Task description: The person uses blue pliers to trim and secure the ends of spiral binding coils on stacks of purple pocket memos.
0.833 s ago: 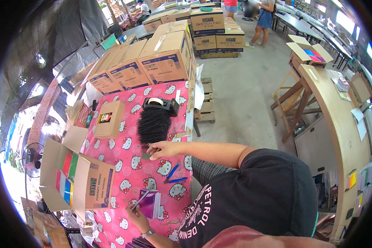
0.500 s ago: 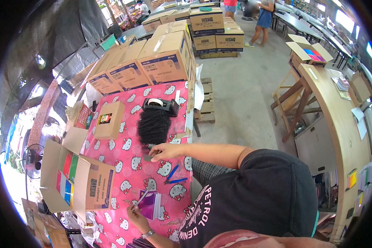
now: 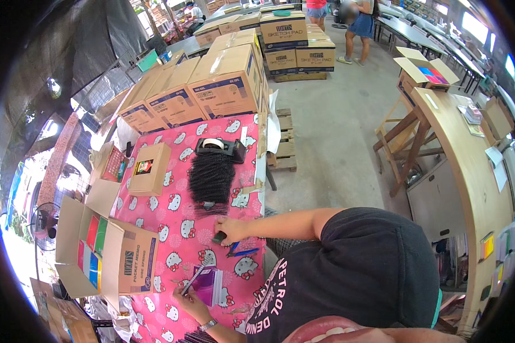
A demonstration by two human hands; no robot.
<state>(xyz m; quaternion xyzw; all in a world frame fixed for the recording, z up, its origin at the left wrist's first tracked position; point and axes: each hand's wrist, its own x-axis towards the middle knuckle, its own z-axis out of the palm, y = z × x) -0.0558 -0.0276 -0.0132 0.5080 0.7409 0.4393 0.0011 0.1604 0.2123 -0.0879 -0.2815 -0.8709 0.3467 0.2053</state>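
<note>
Your right hand (image 3: 230,228) rests on the pink table (image 3: 154,220), fingers closed over a small dark object (image 3: 219,236) just below the black bristly pile (image 3: 212,177). Your left hand (image 3: 187,300) pinches a thin rod (image 3: 195,278) against the purple booklet (image 3: 209,284), beside the open carton (image 3: 129,263). Blue pliers (image 3: 240,250) lie between your hands.
</note>
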